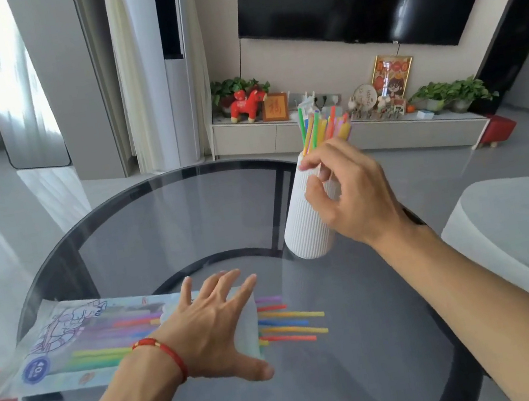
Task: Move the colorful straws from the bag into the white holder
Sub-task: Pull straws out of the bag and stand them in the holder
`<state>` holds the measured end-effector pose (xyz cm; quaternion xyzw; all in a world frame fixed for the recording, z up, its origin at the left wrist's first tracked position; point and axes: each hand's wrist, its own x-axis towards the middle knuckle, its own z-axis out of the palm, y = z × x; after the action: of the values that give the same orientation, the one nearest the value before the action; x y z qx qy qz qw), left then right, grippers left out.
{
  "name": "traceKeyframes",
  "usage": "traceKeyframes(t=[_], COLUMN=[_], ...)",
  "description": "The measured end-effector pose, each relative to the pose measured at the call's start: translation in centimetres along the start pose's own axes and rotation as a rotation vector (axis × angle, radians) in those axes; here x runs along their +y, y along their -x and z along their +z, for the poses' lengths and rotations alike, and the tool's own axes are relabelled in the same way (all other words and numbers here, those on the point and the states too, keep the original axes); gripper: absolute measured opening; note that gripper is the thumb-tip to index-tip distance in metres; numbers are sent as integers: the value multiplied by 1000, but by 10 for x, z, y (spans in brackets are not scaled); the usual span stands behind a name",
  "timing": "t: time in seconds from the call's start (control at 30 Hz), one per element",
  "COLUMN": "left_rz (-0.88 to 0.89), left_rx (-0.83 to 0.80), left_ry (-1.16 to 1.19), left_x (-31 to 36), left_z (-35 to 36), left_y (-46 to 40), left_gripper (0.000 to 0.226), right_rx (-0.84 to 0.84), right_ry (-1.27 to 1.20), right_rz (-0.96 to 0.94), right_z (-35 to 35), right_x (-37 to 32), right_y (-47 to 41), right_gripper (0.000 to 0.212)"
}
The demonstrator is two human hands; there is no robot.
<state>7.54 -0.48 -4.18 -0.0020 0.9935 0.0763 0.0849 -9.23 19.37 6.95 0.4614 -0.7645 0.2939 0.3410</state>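
The left hand (213, 326), fingers spread flat, presses on the open end of the clear printed plastic bag (71, 348) at the lower left of the frame. The right hand (344, 187) hovers at centre right with fingers loosely curled before the mouth of the white ribbed cylindrical holder (307, 214); whether it pinches a straw there is hard to tell.

The thin colourful plastic straws (293, 324) still to move jut from the bag mouth just right of the left hand, their long axes running left to right across the dark glass tabletop (190, 219). They lie below the right hand, loose ends pointing toward the right forearm. A bunch of straws already stands in the holder (324, 125).
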Motion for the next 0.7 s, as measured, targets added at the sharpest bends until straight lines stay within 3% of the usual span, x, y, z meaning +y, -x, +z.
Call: traceKeyframes(t=[0.17, 0.27, 0.37, 0.6, 0.7], left_rz=[18, 23, 21, 35, 27], left_rx=[-59, -10, 38, 146, 151], left_ry=[-72, -81, -83, -53, -51], left_x=[0, 4, 6, 10, 9], left_z=[-1, -3, -4, -6, -8], left_y=[5, 4, 3, 3, 3], left_gripper=[131, 125, 121, 108, 106], right_rx=[-610, -885, -905, -766, -802], right_ry=[-28, -75, -68, -197, -226], right_rz=[234, 246, 219, 298, 286], right_z=[30, 42, 52, 73, 74], right_x=[-8, -4, -8, -31, -31], right_y=[94, 124, 135, 134, 128], right_gripper=[21, 61, 82, 86, 60])
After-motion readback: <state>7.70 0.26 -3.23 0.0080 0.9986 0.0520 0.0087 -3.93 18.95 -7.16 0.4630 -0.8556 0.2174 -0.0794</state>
